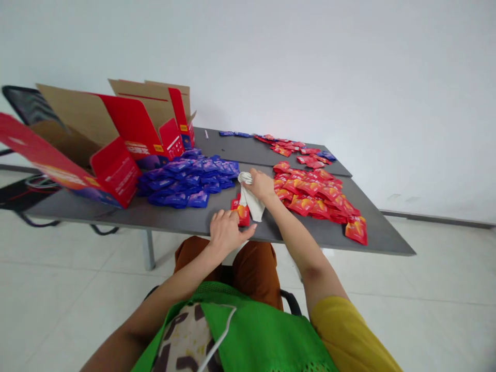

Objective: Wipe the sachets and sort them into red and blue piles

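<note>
My left hand [226, 231] rests at the table's front edge, fingers stretched out, touching the left side of a red packet [243, 213] that lies flat. In my right hand [260, 184] is a white cloth [253, 204], bunched at the top, its lower end hanging over the packet's right side. To the left lies a pile of blue-purple packets [186, 178]. On the right is a heap of red packets [310, 191], with a single red packet [355, 229] at its near right corner.
Open red cardboard boxes [120, 155] stand at the left of the grey table [383, 235]. More red packets [284, 147] and a few blue ones [234, 134] lie along the back. A small white tube [206, 134] lies behind. A wall [349, 72] stands beyond.
</note>
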Motion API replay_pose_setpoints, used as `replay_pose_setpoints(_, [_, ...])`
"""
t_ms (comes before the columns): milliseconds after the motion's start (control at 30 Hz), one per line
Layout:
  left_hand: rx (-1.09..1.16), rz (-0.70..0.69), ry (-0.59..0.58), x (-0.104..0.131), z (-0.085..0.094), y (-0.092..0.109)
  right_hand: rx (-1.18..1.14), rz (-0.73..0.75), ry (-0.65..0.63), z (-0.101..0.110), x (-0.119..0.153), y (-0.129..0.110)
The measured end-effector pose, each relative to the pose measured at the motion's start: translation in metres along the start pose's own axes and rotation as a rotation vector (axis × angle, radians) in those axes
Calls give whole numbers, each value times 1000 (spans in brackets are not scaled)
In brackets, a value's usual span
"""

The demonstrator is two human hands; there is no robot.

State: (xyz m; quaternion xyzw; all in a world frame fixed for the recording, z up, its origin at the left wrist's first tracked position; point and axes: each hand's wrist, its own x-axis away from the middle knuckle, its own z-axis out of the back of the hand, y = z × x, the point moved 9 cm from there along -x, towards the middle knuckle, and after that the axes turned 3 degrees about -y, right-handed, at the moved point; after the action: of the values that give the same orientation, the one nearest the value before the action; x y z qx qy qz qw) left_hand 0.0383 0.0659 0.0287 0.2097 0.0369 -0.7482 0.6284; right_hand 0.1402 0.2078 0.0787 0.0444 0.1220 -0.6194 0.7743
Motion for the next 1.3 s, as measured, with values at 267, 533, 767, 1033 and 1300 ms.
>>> replay_pose_setpoints(267, [-124, 90, -135, -18, -2, 9, -308, 116, 436, 88, 49, 11])
replay_pose_setpoints(533, [-47, 103, -319, -36, 4, -32, -462, 326, 294, 76, 100, -8])
replay_pose_setpoints(767, [139, 31, -440, -36, -21, -40, -531, 301, 96, 23, 108, -46])
replay_pose_setpoints(1033, [-18, 10, -474, -36, -24, -35, -431, 22, -21, -20, 103, -27])
replay_pose_setpoints(1300, [-92, 20, -494, -35, -27, -27, -20, -307, -7, -19, 96, 14])
